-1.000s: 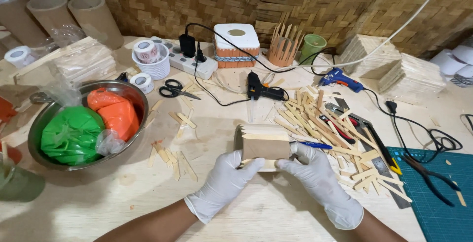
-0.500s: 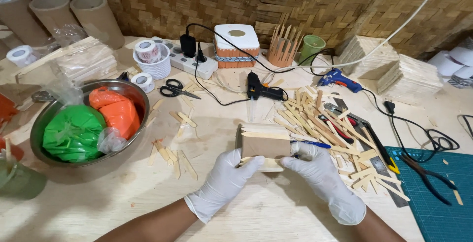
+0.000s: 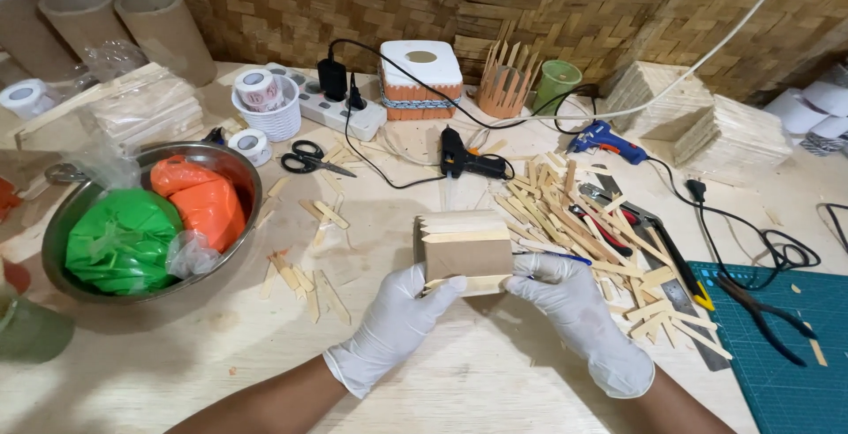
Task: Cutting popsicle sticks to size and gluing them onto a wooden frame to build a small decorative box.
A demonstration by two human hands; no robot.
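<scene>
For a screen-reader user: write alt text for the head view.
Two white-gloved hands, left hand and right hand, hold a small craft-stick box over a wooden table, beside a pile of cut sticks and a steel bowl.

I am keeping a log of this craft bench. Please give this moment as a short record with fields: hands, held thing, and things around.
left hand: gloved left hand, gripping the box's left end
right hand: gloved right hand, gripping the box's right end
held thing: small wooden stick box, lifted above the table
right of hands: pile of wooden sticks, green cutting mat
left of hands: metal bowl with green and orange bags
behind: black glue gun, scissors
</scene>
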